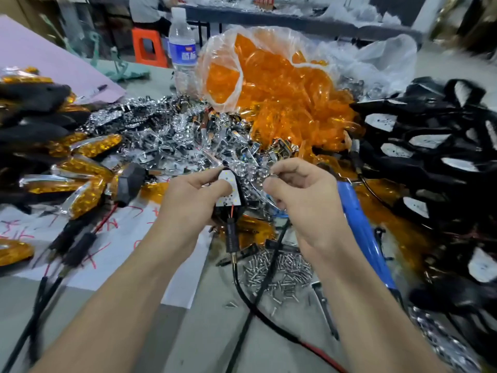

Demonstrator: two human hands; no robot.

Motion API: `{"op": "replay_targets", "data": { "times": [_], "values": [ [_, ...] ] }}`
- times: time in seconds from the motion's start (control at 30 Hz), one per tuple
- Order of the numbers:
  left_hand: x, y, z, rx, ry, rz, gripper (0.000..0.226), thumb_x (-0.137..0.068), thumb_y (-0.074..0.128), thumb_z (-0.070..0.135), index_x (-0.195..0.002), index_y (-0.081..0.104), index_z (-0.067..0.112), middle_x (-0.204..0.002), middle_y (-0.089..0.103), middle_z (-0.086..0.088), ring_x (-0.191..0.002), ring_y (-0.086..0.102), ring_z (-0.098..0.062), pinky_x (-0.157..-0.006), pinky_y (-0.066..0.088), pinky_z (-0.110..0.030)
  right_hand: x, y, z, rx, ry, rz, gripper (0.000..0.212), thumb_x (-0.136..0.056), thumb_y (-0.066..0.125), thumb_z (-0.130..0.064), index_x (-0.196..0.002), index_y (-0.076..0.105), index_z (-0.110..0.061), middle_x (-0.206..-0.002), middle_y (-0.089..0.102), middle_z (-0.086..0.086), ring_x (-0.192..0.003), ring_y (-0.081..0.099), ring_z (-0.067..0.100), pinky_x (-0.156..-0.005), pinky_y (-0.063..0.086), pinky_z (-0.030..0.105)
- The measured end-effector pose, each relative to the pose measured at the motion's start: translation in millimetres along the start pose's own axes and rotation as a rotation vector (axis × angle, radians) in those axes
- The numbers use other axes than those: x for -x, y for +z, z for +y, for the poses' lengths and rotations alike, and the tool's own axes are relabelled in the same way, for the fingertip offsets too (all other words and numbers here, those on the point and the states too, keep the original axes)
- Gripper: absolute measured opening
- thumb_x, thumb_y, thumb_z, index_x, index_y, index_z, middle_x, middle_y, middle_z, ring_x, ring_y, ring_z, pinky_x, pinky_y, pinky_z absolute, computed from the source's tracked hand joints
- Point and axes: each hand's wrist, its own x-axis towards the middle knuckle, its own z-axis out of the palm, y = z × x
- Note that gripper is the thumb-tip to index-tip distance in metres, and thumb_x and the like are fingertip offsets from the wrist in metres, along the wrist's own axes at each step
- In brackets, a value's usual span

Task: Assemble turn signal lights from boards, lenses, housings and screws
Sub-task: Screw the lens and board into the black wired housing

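The left hand (185, 200) grips a black housing (230, 214) above the counter (204, 327). A white board (226, 176) sits in the housing's open face, and the thumb presses on it. A black lead (231, 239) hangs from the housing toward the counter.

The right hand (304, 195) is just beside it, fingers curled, thumb and forefinger pinching a small shiny part (271, 174) — too small to tell what it is.

Beyond the hands lies a heap of chrome reflectors (172, 135). Behind that, a clear bag spills orange lenses (277, 84). A pile of black housings fitted with boards (430, 146) fills the right side, and finished lights (83, 170) with orange lenses lie at the left.

Under the right wrist is a scatter of screws (282, 270), with a blue screwdriver (360, 227) beside them. A water bottle (182, 47) stands at the back — upright, near the bag.
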Motion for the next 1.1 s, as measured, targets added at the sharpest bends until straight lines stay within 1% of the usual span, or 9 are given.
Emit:
{"op": "replay_targets", "data": {
  "times": [0.13,0.27,0.43,0.57,0.7,0.8,0.87,0.93,1.1],
  "values": [
    [11.4,14.9,-1.9,0.008,0.036,-0.031,0.031,-0.089,0.07,0.003,-0.093,0.083,0.03,-0.088,0.081,0.009,-0.069,0.071,-0.018,-0.061,0.062,-0.04,5.5,-14.0,8.1,-0.084,0.078,0.05,0.033,-0.089,0.069,0.003,-0.074,0.067,-0.026,-0.069,0.062,-0.006,-0.069,0.056,0.016,-0.065,0.046,0.029],
    [19.1,38.6,0.7,0.017,0.109,-0.087,0.042,-0.089,0.068,0.0,-0.072,0.083,0.035,-0.074,0.076,0.008,-0.06,0.065,-0.013,-0.052,0.058,-0.028,8.8,-30.4,3.9,-0.217,0.097,-0.051,0.03,-0.089,0.068,0.006,-0.072,0.064,-0.018,-0.072,0.059,0.001,-0.065,0.067,0.015,-0.065,0.057,0.026],
    [17.0,34.8,-1.2,0.048,0.187,-0.097,0.019,-0.084,0.07,0.012,-0.071,0.081,0.02,-0.064,0.071,0.004,-0.053,0.062,-0.01,-0.05,0.053,-0.024,10.9,-19.9,6.4,0.051,0.013,-0.064,0.017,-0.095,0.07,-0.014,-0.079,0.075,-0.014,-0.072,0.07,0.007,-0.067,0.06,0.014,-0.067,0.053,0.046],
    [17.8,39.2,-7.9,0.027,0.175,-0.123,0.027,-0.086,0.067,0.013,-0.061,0.075,0.022,-0.055,0.059,0.012,-0.05,0.053,-0.009,-0.051,0.054,-0.028,14.0,-24.2,11.1,-0.01,0.102,-0.033,0.01,-0.097,0.068,-0.011,-0.095,0.074,-0.019,-0.071,0.068,-0.006,-0.058,0.061,0.014,-0.055,0.047,0.03],
    [16.1,39.2,-9.4,0.039,0.146,-0.094,0.023,-0.09,0.066,0.006,-0.073,0.078,0.014,-0.067,0.062,0.003,-0.062,0.051,-0.016,-0.057,0.052,-0.031,11.2,-29.9,14.0,0.076,0.084,-0.054,0.026,-0.095,0.069,-0.018,-0.11,0.073,-0.04,-0.077,0.074,-0.009,-0.06,0.065,0.006,-0.057,0.049,0.019],
    [17.7,38.8,-5.3,0.06,0.123,-0.088,0.025,-0.091,0.068,0.003,-0.083,0.084,0.021,-0.077,0.076,0.003,-0.069,0.062,-0.015,-0.059,0.057,-0.031,9.1,-31.9,10.2,0.196,0.037,-0.044,0.019,-0.09,0.073,-0.021,-0.1,0.077,-0.037,-0.086,0.078,-0.013,-0.073,0.072,0.004,-0.073,0.059,0.029],
    [18.3,37.8,-3.8,0.076,0.095,-0.059,0.027,-0.089,0.071,0.002,-0.088,0.086,0.024,-0.081,0.079,0.004,-0.069,0.068,-0.012,-0.057,0.059,-0.03,9.1,-31.7,7.3,0.121,0.039,0.022,0.019,-0.089,0.076,-0.014,-0.082,0.079,-0.032,-0.082,0.078,-0.01,-0.079,0.073,0.008,-0.081,0.058,0.033],
    [18.7,36.6,-2.5,0.108,0.075,-0.05,0.022,-0.089,0.071,0.001,-0.091,0.085,0.018,-0.078,0.078,0.002,-0.065,0.068,-0.014,-0.054,0.057,-0.027,9.6,-32.1,5.1,-0.065,0.088,0.044,0.025,-0.089,0.076,-0.008,-0.075,0.081,-0.028,-0.078,0.076,-0.007,-0.076,0.065,0.013,-0.075,0.052,0.029],
    [17.9,31.6,-1.5,0.0,0.067,0.004,0.033,-0.086,0.075,0.007,-0.074,0.084,0.036,-0.079,0.077,0.021,-0.077,0.069,0.002,-0.087,0.062,-0.049,16.2,-26.0,1.8,-0.429,0.225,-0.025,0.017,-0.09,0.074,-0.005,-0.077,0.082,-0.012,-0.084,0.076,0.005,-0.071,0.067,0.017,-0.067,0.057,0.024]
  ]
}}
